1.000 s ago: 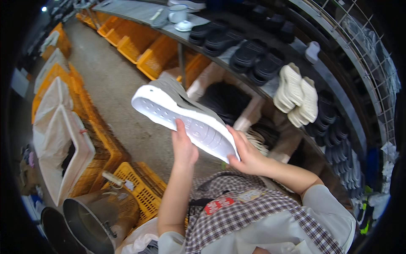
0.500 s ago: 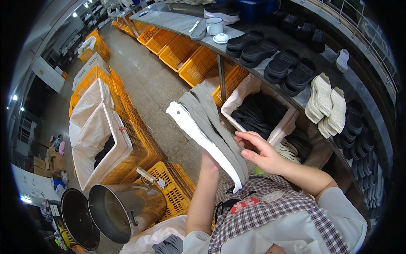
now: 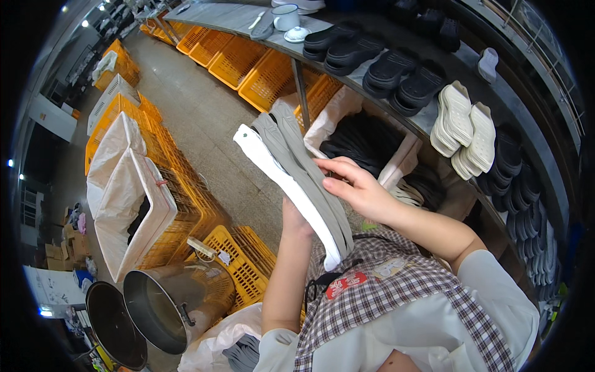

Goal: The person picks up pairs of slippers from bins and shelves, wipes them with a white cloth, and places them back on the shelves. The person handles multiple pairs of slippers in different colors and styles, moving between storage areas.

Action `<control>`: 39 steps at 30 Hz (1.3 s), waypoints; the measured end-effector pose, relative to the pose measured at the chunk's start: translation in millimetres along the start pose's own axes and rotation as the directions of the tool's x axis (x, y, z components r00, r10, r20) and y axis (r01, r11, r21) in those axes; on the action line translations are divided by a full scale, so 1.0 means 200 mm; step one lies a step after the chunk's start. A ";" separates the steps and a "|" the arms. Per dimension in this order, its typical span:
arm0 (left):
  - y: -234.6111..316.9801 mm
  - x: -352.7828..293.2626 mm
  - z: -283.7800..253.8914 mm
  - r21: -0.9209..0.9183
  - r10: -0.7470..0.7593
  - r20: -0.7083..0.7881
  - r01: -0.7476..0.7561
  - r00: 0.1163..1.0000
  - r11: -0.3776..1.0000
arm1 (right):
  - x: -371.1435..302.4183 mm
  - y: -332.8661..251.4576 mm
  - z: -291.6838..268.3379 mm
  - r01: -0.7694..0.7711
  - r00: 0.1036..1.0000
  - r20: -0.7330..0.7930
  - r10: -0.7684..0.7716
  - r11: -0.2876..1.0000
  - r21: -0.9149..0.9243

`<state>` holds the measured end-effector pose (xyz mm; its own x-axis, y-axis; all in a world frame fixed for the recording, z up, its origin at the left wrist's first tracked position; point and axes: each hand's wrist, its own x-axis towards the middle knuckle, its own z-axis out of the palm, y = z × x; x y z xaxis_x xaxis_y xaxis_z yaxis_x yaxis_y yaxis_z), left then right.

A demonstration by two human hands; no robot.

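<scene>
A bundle of long, curved shoe soles [image 3: 304,177], several grey with a white one on the left side, is held up slantwise before my apron. My left hand [image 3: 297,218] grips it from behind and below; the fingers are hidden by the white sole. At the bundle's right edge is my right hand [image 3: 353,184], its index finger and thumb bent against the grey soles. Its other fingers are partly hidden.
On the right, a bench [image 3: 214,23] carries black clogs [image 3: 396,71], cream soles [image 3: 455,118] and an enamel mug [image 3: 286,17]. A lined bin of black pieces [image 3: 365,139] stands beneath. Orange crates [image 3: 195,192] and a metal pot [image 3: 161,316] are on the left.
My right hand has come in against the edge of the grey soles. The bundle sits slightly further left and higher, and the surroundings have shifted left and up with the view.
</scene>
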<state>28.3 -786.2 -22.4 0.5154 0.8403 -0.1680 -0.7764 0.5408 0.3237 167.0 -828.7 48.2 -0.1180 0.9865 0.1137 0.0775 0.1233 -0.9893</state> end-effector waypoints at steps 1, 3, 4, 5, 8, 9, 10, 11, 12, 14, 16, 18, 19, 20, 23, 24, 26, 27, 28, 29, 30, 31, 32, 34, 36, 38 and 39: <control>-0.01 -0.01 0.01 0.001 -0.009 0.007 0.009 1.000 1.000 | 0.01 0.01 0.00 -0.032 0.999 -0.020 0.032 0.999 0.007; -0.03 -0.02 0.04 0.033 -0.024 -0.084 0.027 0.996 0.999 | 0.02 0.02 0.00 -0.052 0.998 -0.042 0.052 0.999 -0.004; -0.03 -0.03 0.05 0.048 -0.004 -0.048 0.007 0.999 0.999 | 0.03 0.03 0.00 -0.064 0.996 -0.058 0.063 0.998 -0.008; -0.04 -0.04 0.05 0.048 -0.033 -0.105 0.038 0.994 0.998 | 0.03 0.03 0.00 -0.093 0.994 -0.064 0.093 0.996 -0.004; -0.04 -0.05 0.04 0.054 -0.055 -0.113 0.062 0.992 0.997 | 0.03 0.04 0.01 -0.149 0.986 -0.074 0.148 0.989 -0.018; -0.03 -0.06 0.03 0.054 -0.066 -0.124 0.073 0.990 0.996 | 0.03 0.04 0.01 -0.146 0.987 -0.075 0.142 0.988 -0.045; -0.03 -0.06 0.02 0.065 -0.060 -0.122 0.068 0.991 0.996 | 0.03 0.04 0.01 -0.113 0.992 -0.066 0.109 0.991 -0.065; -0.03 -0.06 0.00 0.035 -0.095 -0.131 0.100 0.987 0.994 | 0.03 0.04 0.01 -0.152 0.986 -0.071 0.149 0.987 -0.046; -0.03 -0.05 -0.01 0.015 -0.112 -0.123 0.115 0.986 0.993 | 0.03 0.04 0.01 -0.159 0.985 -0.066 0.157 0.987 -0.024; -0.02 -0.03 -0.04 0.039 -0.094 -0.073 0.098 0.993 0.994 | 0.04 0.05 0.01 -0.155 0.987 -0.043 0.157 0.987 0.044; -0.01 -0.02 -0.06 0.149 -0.014 0.015 0.012 1.000 0.989 | 0.04 0.04 0.02 -0.147 0.989 0.007 0.147 0.980 0.136; 0.01 -0.02 -0.08 0.179 0.066 0.023 -0.069 0.998 0.981 | 0.03 0.03 0.03 -0.176 0.984 0.027 0.174 0.979 0.102; 0.02 -0.03 -0.10 0.192 0.112 0.054 -0.120 0.992 0.974 | 0.02 0.03 0.04 -0.132 0.990 0.061 0.128 0.989 0.066; 0.04 -0.04 -0.11 0.212 0.156 0.084 -0.170 0.984 0.962 | 0.01 0.02 0.05 -0.124 0.990 0.071 0.123 0.992 0.010; 0.10 -0.11 -0.17 0.291 0.245 0.049 -0.249 0.968 0.924 | -0.02 -0.01 0.11 -0.145 0.978 0.146 0.150 0.988 -0.046; 0.13 -0.13 -0.20 0.312 0.235 0.051 -0.239 0.971 0.920 | -0.03 -0.02 0.14 -0.121 0.980 0.148 0.136 0.986 -0.111; 0.20 -0.16 -0.25 0.353 0.214 0.042 -0.215 0.976 0.911 | -0.03 -0.02 0.21 -0.109 0.978 0.162 0.128 0.986 -0.126; 0.23 -0.17 -0.28 0.369 0.217 0.067 -0.226 0.974 0.901 | -0.03 -0.02 0.25 -0.108 0.978 0.161 0.133 0.982 -0.155; 0.26 -0.18 -0.31 0.397 0.220 0.072 -0.230 0.973 0.888 | -0.02 -0.02 0.28 -0.087 0.980 0.162 0.112 0.985 -0.152; 0.29 -0.18 -0.33 0.427 0.227 0.089 -0.243 0.970 0.871 | -0.02 -0.02 0.31 -0.072 0.982 0.158 0.099 0.983 -0.171; 0.32 -0.19 -0.35 0.420 0.218 0.089 -0.235 0.972 0.877 | -0.01 -0.02 0.35 -0.087 0.983 0.142 0.118 0.974 -0.208; 0.35 -0.20 -0.37 0.415 0.214 0.100 -0.236 0.972 0.879 | -0.01 -0.02 0.38 -0.052 0.985 0.141 0.099 0.952 -0.302; 0.38 -0.21 -0.39 0.411 0.206 0.113 -0.234 0.972 0.881 | 0.00 -0.02 0.41 -0.069 0.982 0.150 0.111 0.962 -0.264; 0.44 -0.23 -0.40 0.482 0.229 0.058 -0.228 0.972 0.846 | 0.01 -0.02 0.48 -0.087 0.984 0.130 0.119 0.970 -0.227; 0.53 -0.22 -0.40 0.550 0.187 0.106 -0.214 0.977 0.807 | 0.06 0.00 0.54 -0.140 0.985 0.045 0.165 0.929 -0.344; 0.64 -0.17 -0.39 0.721 0.214 0.218 -0.305 0.952 0.622 | 0.10 0.02 0.57 -0.214 0.972 0.032 0.233 0.933 -0.290; 0.67 -0.15 -0.38 0.590 0.225 0.242 -0.327 0.944 0.738 | 0.13 0.04 0.59 -0.218 0.972 0.017 0.234 0.928 -0.301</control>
<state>-118.8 -736.0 -45.6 0.3992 0.9062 0.1396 -0.5273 0.1023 0.8435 48.7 -815.0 33.5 -0.1138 0.9859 -0.1227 0.3961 -0.0683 -0.9157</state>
